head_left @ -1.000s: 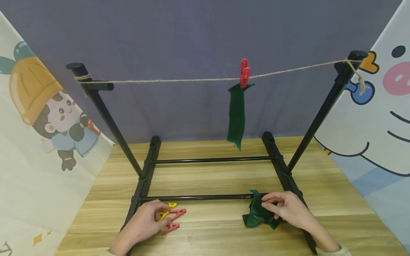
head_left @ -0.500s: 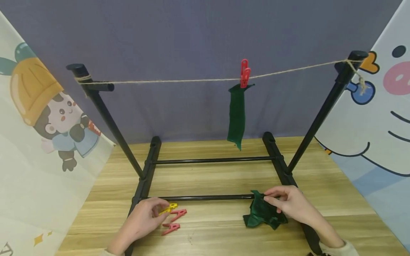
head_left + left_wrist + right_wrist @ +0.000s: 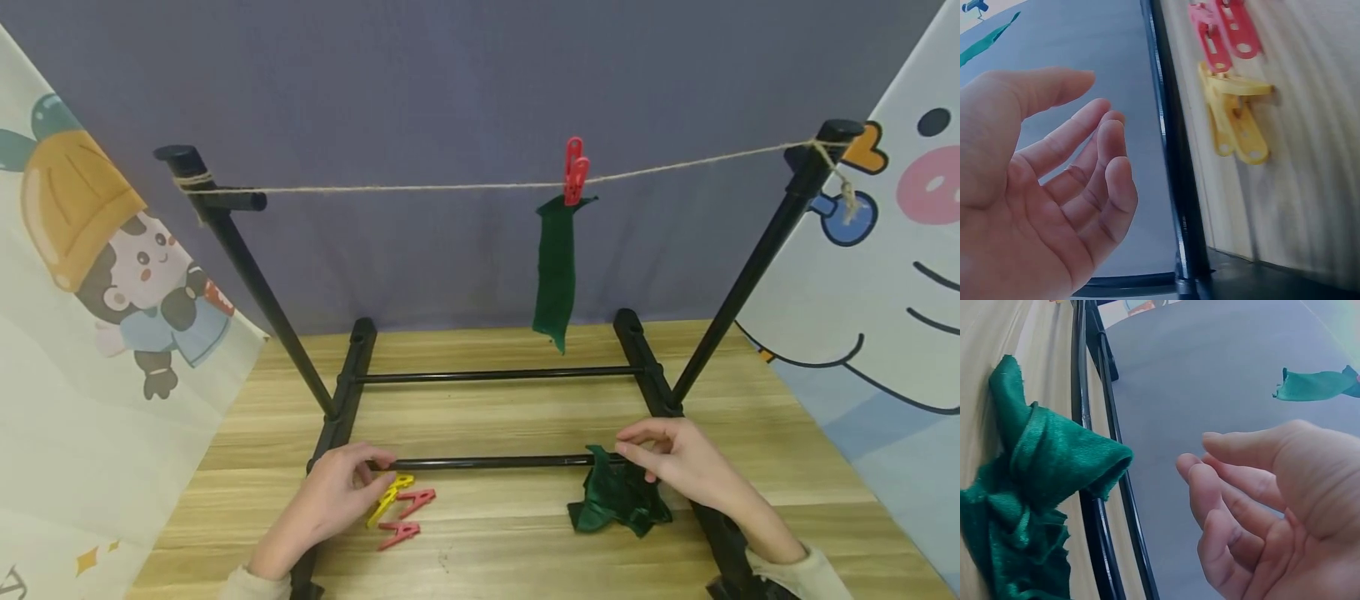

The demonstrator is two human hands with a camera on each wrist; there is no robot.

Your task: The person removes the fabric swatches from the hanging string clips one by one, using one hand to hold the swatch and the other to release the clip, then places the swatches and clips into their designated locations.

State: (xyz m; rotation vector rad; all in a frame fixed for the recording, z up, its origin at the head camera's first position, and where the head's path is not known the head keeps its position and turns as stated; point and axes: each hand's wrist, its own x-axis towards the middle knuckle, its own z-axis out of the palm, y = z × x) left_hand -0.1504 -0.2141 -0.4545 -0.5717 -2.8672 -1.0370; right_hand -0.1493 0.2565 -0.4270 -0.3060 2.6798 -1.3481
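Note:
My left hand [image 3: 341, 496] hovers with loosely bent fingers beside the yellow clothespins [image 3: 385, 502], and the left wrist view shows nothing in its grasp. Two pink clothespins [image 3: 415, 501] lie just right of the yellow ones on the table. On the right, a crumpled dark green cloth [image 3: 615, 504] lies against the front crossbar. Above its right side is my right hand [image 3: 678, 462], thumb near the fingertips and holding nothing; a gap shows between it and the cloth in the right wrist view. A second green cloth [image 3: 555, 267] hangs from a red clothespin [image 3: 574, 175].
A twine line [image 3: 412, 188] stretches between the two upright posts of a black rack. Its front crossbar [image 3: 487, 462] runs low over the wooden table [image 3: 487, 421], between the hands. A grey backdrop [image 3: 412, 83] stands behind, with cartoon panels at both sides.
Both hands have drawn slightly away from the table, the left off the yellow clothespins and the right off the crumpled cloth. The hanging cloth keeps its place.

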